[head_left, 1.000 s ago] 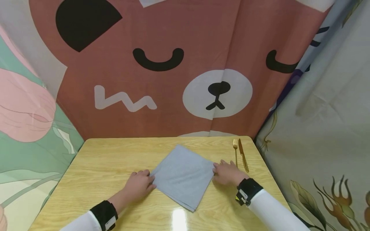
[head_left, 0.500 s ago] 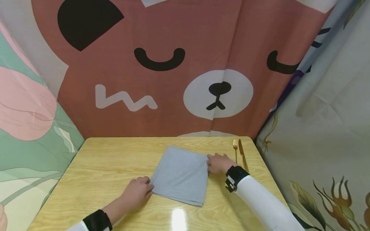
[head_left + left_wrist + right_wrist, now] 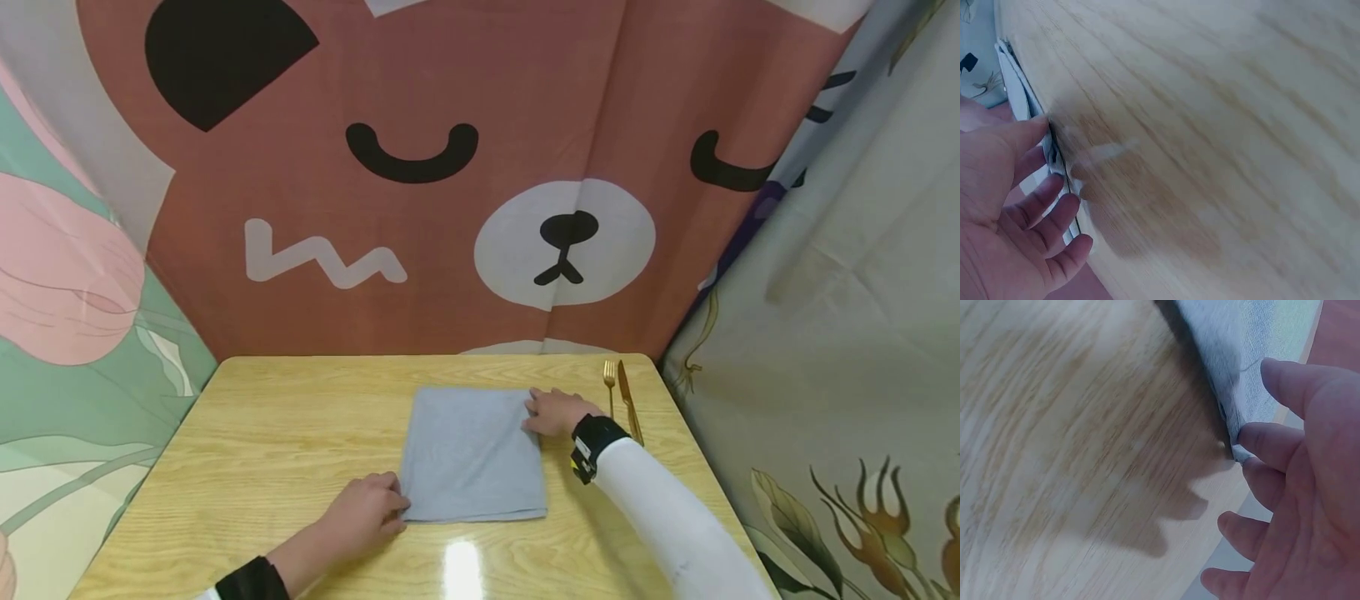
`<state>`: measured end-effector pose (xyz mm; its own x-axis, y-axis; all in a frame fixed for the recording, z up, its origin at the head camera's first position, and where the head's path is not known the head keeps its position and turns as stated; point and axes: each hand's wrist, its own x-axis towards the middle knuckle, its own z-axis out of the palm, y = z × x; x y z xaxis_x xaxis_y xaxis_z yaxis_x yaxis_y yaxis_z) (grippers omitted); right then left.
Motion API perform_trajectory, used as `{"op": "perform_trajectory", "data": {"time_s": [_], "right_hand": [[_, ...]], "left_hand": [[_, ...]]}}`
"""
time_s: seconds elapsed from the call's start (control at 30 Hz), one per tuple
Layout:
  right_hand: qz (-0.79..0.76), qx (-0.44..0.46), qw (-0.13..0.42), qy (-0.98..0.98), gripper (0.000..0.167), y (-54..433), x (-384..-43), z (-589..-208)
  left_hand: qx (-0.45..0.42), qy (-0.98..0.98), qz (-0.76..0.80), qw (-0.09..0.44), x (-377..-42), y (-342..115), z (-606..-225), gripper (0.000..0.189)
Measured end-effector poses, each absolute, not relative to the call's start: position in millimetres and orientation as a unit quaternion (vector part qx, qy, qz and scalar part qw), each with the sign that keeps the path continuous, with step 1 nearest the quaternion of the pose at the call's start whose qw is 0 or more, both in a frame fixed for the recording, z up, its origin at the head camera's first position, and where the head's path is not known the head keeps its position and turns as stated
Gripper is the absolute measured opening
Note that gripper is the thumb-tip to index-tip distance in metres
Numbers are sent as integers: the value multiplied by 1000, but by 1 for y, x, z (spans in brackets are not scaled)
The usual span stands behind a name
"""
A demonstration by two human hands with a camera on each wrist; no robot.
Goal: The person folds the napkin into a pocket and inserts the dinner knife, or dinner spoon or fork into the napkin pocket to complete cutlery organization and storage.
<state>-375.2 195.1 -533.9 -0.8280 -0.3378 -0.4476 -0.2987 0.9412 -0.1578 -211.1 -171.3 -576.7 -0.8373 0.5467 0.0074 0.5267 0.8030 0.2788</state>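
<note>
A folded grey-blue cloth napkin (image 3: 476, 458) lies flat on the wooden table, its sides nearly in line with the table's edges. Its near-left corner is pinched by my left hand (image 3: 363, 512); in the left wrist view the cloth bunches between thumb and index finger (image 3: 1035, 159), while the other fingers curve loosely. At the far-right corner, my right hand (image 3: 558, 412) touches the napkin with extended fingers. The right wrist view shows the index fingertip (image 3: 1250, 437) against the corner and the thumb (image 3: 1285, 381) apart from it, over the cloth.
A gold fork (image 3: 610, 379) and a gold knife (image 3: 628, 400) lie side by side at the far right of the table (image 3: 315, 417), just beyond my right hand. Printed cloth hangs (image 3: 420, 275) close behind the table and along both sides.
The napkin has turned from a diamond position to square with the table. My right hand moved away from me and leftward; my left hand came nearer to me, both staying at their corners.
</note>
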Motion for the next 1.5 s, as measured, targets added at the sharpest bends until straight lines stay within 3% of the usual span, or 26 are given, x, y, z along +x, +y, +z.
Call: {"op": "perform_trajectory", "data": {"time_s": [0.13,0.3,0.53,0.7,1.0,1.27,1.5], "right_hand": [[-41,-157,248,955,65,191,-380,-534],[-46,-153,251,955,65,187,-385,-535],[-40,-167,245,954,60,186,-386,-537],[-37,-190,231,954,57,185,-382,-537],[-20,-237,207,949,59,191,-349,-545],[-9,-299,178,937,68,208,-300,-550],[-37,-334,183,924,69,226,-274,-557]], "left_hand": [[313,937,147,51,-209,-170,-574,27],[343,931,122,31,-210,-170,-576,23],[374,922,99,-6,-214,-169,-576,3],[365,926,97,0,-215,-168,-575,4],[354,927,120,25,-211,-168,-583,19],[341,925,116,121,-210,-167,-577,50],[360,924,84,102,-211,-165,-573,47]]}}
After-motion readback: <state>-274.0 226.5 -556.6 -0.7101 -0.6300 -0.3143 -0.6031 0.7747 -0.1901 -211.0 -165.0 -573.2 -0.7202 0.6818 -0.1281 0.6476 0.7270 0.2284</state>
